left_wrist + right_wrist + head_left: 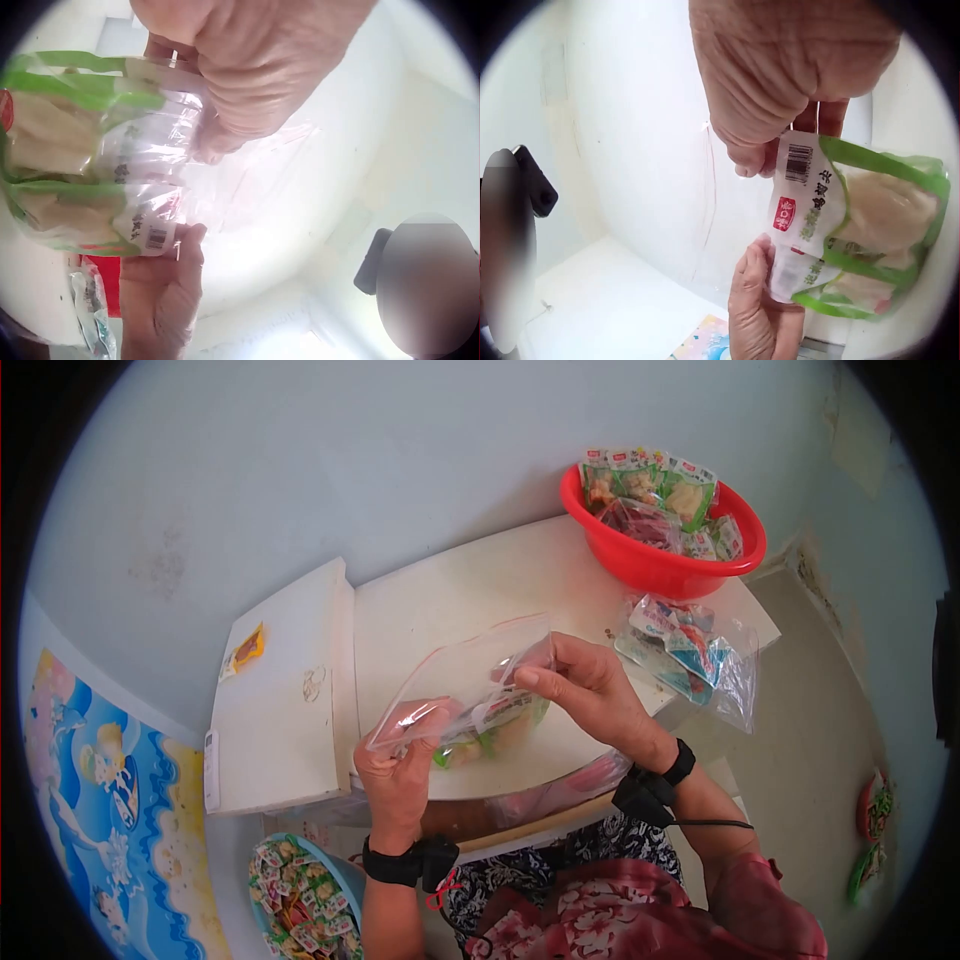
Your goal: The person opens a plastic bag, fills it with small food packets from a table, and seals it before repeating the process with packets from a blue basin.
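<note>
I see both hands holding a clear plastic bag (pixel 455 675) up over the white surface (pixel 450 595), close to the person's body. My left hand (pixel 400 765) has its fingers curled round the bag's lower left edge. My right hand (pixel 590 690) pinches the bag's right side, thumb and fingers closed at the white top of a packet. The green snack packets (pixel 500 725) sit in the lower part of the bag, between the two hands; the upper part of the bag is flat and see-through. In the right wrist view the packets show a barcode and a red label, with pale pieces inside them.

A red bowl (pixel 650 565) heaped with packets stands at the far right corner of the surface. Just in front of it lies another filled clear bag (pixel 690 650), near the right hand but not touching it. A small orange packet (pixel 246 650) lies well to the left on a white board. A blue bowl (pixel 345 870) of small packets sits low, beside the left forearm.
</note>
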Demonstrator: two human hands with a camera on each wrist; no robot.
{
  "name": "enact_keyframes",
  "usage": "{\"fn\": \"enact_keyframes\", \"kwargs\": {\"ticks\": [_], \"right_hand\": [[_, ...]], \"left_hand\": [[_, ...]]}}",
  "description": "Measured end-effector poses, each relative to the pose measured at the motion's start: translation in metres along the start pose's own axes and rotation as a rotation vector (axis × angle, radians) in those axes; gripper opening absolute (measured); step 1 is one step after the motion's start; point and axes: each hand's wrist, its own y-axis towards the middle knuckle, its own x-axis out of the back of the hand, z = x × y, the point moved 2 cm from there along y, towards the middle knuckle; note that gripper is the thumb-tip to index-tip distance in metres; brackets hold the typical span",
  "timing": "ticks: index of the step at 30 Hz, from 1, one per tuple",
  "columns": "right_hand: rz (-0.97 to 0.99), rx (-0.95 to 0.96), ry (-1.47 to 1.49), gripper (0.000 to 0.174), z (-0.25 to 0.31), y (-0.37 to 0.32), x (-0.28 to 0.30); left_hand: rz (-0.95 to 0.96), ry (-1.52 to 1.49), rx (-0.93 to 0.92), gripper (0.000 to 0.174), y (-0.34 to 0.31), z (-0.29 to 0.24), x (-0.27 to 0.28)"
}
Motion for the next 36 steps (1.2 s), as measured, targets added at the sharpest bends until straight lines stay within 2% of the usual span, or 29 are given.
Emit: {"fn": "enact_keyframes", "kwargs": {"ticks": [2,3,5,8,12,14,19,24,26,29,33,36], "right_hand": [[-0.037,-0.073,-0.014,0.021,0.005,0.003,-0.002],[-0.056,-0.11,-0.021,0.024,0.006,0.004,-0.002],[-0.088,-0.139,-0.079,0.022,0.002,0.007,0.001],[-0.129,-0.14,-0.156,0.014,-0.011,0.012,0.009],[-0.169,-0.261,-0.141,0.002,-0.006,0.012,0.006],[-0.091,-0.304,-0.173,0.01,-0.007,0.011,0.011],[0.055,-0.324,-0.202,0.02,-0.02,0.01,0.023],[0.025,-0.351,-0.218,0.021,-0.019,0.006,0.02],[0.042,-0.331,-0.25,0.021,-0.024,0.005,0.019],[0.054,-0.267,-0.324,0.023,-0.022,0.002,0.02],[0.114,-0.148,-0.296,0.026,-0.021,-0.007,0.026],[0.168,-0.057,-0.358,0.037,-0.025,-0.015,0.034]], "left_hand": [[-0.013,0.019,-0.012,0.02,0.001,0.003,0.002],[-0.033,0.009,0.053,0.022,0.001,0.003,0.003],[-0.072,-0.01,0.183,0.027,0.004,0.003,0.004],[-0.167,-0.091,0.236,0.039,0.006,0.001,0.001],[-0.153,-0.135,0.238,0.047,0.003,0.007,0.008],[-0.114,-0.059,0.215,0.049,0.004,0.005,0.014],[0.014,-0.046,0.239,0.025,0.006,0.023,0.025],[0.112,0.001,0.162,0.021,0.005,0.021,0.027],[0.124,0.027,0.113,0.023,0.002,0.02,0.028],[0.194,0.14,-0.064,0.032,-0.002,0.018,0.024],[0.17,0.223,0.002,0.038,-0.008,0.034,0.022],[0.161,0.207,-0.009,0.043,-0.01,0.045,0.025]]}}
